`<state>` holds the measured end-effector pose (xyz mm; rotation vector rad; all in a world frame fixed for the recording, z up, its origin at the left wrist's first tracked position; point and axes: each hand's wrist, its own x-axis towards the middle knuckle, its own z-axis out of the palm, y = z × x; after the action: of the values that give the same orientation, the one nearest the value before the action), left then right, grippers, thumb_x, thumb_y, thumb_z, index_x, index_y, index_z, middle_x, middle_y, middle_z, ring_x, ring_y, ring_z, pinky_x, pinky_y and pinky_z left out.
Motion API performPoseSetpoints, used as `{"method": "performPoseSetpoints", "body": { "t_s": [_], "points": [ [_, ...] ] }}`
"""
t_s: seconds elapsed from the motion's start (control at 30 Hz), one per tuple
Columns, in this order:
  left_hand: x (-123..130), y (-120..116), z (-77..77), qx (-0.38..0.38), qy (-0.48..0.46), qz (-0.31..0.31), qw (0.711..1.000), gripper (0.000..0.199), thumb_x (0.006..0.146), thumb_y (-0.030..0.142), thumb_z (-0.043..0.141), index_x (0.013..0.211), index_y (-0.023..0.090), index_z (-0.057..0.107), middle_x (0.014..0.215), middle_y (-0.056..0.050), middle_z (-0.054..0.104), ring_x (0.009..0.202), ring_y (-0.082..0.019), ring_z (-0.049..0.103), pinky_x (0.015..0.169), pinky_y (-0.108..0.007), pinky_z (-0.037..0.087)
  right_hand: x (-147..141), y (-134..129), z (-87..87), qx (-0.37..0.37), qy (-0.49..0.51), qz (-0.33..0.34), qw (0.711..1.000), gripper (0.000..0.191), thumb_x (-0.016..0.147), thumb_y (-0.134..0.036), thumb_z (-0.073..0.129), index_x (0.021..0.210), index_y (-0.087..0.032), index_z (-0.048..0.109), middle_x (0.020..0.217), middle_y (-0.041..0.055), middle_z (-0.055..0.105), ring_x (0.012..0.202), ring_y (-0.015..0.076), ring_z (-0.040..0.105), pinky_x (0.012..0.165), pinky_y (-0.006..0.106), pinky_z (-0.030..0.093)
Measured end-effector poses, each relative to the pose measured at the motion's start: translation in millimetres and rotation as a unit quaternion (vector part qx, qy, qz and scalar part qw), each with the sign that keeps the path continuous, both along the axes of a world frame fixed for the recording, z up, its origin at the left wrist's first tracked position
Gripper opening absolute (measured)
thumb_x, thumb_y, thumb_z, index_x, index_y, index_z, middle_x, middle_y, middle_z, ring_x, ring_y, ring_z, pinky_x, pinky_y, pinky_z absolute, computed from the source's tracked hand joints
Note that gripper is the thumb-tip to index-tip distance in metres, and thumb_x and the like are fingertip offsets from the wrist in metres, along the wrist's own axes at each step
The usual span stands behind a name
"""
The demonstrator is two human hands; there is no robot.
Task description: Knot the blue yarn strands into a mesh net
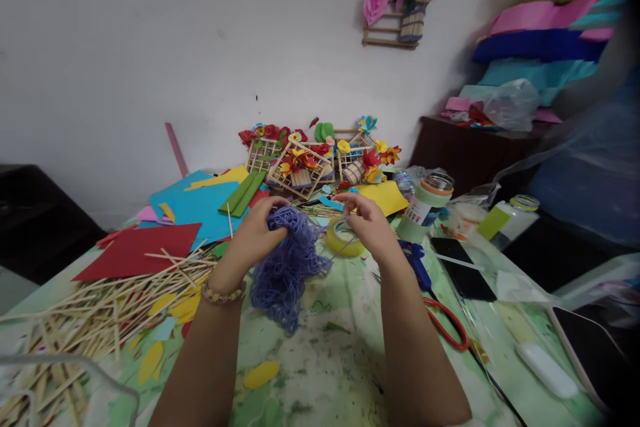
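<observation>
We have the purple yarn (293,270) at the middle of the frame, a loose, tangled bundle hanging from our left hand (263,227), with its lower loops spread on the green tablecloth (345,327). Our two hands are apart: the left is closed around the top of the bundle, while the right hand (367,223), just right of centre, is raised with its fingers curled. A thin strand seems to run from the bundle toward that right hand, but we cannot tell whether the fingertips are closed on it. To work the strand free well, we would judge it best to keep the left grip firm but not crushing, so that loops can slip out without the whole mass following. We should draw slowly, stop at any snag and loosen it rather than tug, since a hard pull would likely tighten the tangle. The strand passes close to the yellow tape roll (345,249), so lifting it clear should keep it from catching there. On the right of the frame, the blue glue gun (419,265) and red handles (456,321) lie near our right forearm; at lower left, the thin wooden sticks (115,310) could also hook a trailing loop.
</observation>
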<state>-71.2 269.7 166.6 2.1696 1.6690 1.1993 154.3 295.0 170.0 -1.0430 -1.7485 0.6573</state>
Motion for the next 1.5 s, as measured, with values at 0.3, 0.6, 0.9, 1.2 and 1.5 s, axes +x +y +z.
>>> {"method": "performPoseSetpoints", "body": {
  "t_s": [0.3,0.6,0.9,1.2,1.5],
  "points": [
    [10,-18,8.5,-0.032,-0.192,-0.111,0.975,0.042,0.063,0.021,0.066,0.099,0.020,0.044,0.096,-0.002,0.051,0.089,-0.017,0.054,0.074,-0.026,0.045,-41,-15,-6.5,-0.005,-0.071,0.044,0.997,0.021,0.067,-0.029,0.060,0.083,-0.018,0.067,0.064,-0.0020,0.053,0.064,0.0121,0.046,0.059,0.023,0.032],
    [-6,-27,20.6,-0.152,-0.149,-0.152,0.965,0.033,0.062,0.027,0.069,0.086,0.019,0.049,0.079,0.002,0.049,0.065,-0.010,0.046,0.056,-0.020,0.039,-4,19,-15.5,-0.052,0.090,-0.130,0.986,0.028,0.073,-0.031,0.043,0.048,-0.019,0.040,0.046,-0.0045,0.029,0.048,0.0098,0.030,0.047,0.024,0.022],
    [-45,-19,15.0,-0.053,-0.288,0.057,0.954,0.026,0.054,0.022,0.064,0.058,0.018,0.039,0.051,0.007,0.036,0.046,-0.007,0.032,0.041,-0.018,0.024,6,25,-17.9,-0.059,0.047,-0.145,0.986,0.032,0.073,-0.030,0.043,0.047,-0.020,0.029,0.047,-0.0043,0.024,0.046,0.0089,0.027,0.046,0.026,0.018],
    [-38,-12,15.1,0.047,-0.310,0.077,0.947,0.042,0.059,0.019,0.064,0.100,0.020,0.060,0.074,0.003,0.054,0.062,-0.010,0.048,0.053,-0.020,0.037,28,-2,3.6,-0.162,0.141,0.124,0.969,0.054,0.062,-0.035,0.070,0.112,-0.019,0.058,0.062,-0.0057,0.038,0.056,0.0088,0.036,0.052,0.022,0.030],
    [-35,-15,15.3,0.038,-0.167,0.071,0.983,0.024,0.071,0.036,0.062,0.086,0.017,0.066,0.085,-0.002,0.060,0.081,-0.017,0.057,0.074,-0.027,0.044,15,-8,9.3,-0.136,0.182,0.084,0.970,0.032,0.068,-0.044,0.067,0.088,-0.018,0.065,0.069,0.0000,0.055,0.060,0.0106,0.046,0.054,0.023,0.035]
  ]
}}
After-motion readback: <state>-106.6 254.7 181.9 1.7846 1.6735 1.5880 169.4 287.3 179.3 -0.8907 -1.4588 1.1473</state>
